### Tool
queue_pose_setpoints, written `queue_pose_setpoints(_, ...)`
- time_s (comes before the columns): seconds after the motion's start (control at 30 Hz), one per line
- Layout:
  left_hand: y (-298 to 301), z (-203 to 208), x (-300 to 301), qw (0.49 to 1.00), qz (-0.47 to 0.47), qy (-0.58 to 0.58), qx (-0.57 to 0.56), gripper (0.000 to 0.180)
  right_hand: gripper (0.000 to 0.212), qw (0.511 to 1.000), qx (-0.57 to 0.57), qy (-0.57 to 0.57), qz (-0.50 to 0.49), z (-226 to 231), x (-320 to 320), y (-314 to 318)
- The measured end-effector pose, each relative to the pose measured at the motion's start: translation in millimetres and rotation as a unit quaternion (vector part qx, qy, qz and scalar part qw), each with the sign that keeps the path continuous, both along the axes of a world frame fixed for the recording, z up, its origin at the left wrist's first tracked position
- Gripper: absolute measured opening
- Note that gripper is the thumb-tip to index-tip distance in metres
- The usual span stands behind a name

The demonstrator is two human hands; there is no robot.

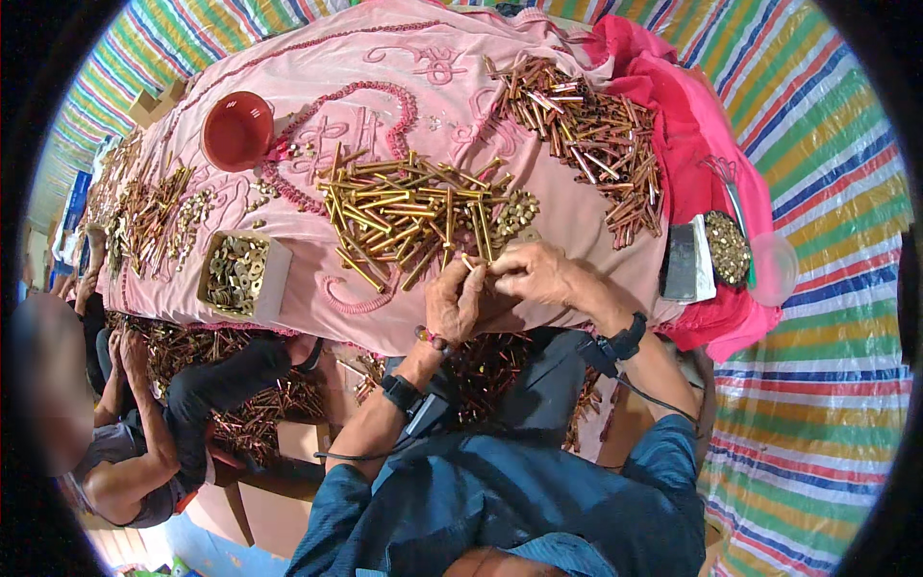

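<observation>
My left hand [455,300] and my right hand [535,276] meet at the near edge of a pile of gold-coloured bolts [389,207]. The fingers of both are pinched together, nearly touching. What lies between the fingertips is small and mostly hidden; I cannot make it out. Just beyond my right hand is a small heap of nuts [516,213]. Farther to the right spreads a large pile of copper- and gold-toned bolts [586,130]. All of these rest on a pink cloth [317,226] over the work surface.
A white box of washers [269,279] and a red-brown bowl [237,132] stand on the left. At the right are a dark tray [685,262], a container of small metal parts [728,248] and a whisk [735,197]. Another person's hands [130,356] are at far left, beside more bolts [154,216].
</observation>
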State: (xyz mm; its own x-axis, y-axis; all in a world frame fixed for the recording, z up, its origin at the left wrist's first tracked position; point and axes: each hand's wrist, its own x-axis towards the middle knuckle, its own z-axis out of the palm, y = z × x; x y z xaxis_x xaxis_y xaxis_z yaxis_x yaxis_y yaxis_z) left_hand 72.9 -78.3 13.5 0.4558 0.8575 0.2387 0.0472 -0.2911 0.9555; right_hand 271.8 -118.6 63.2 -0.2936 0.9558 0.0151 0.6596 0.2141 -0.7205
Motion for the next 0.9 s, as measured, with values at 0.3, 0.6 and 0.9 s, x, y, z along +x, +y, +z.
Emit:
queue_pose_setpoints(0.3,-5.8,-22.3,6.7,0.997,0.014,-0.046,0.055,0.013,0.031,0.919,0.021,-0.089,-0.383,-22.7,64.6,16.7)
queue_pose_setpoints(0.6,-3.3,-20.6,3.7,0.991,0.054,0.014,0.121,0.008,0.035,0.925,-0.021,-0.098,-0.366,-18.9,62.6,17.7)
queue_pose_setpoints(0.9,-3.3,-18.0,-0.7,0.98,0.046,0.065,0.183,0.009,0.028,0.951,-0.027,-0.106,-0.29,19.7,18.4,-3.3)
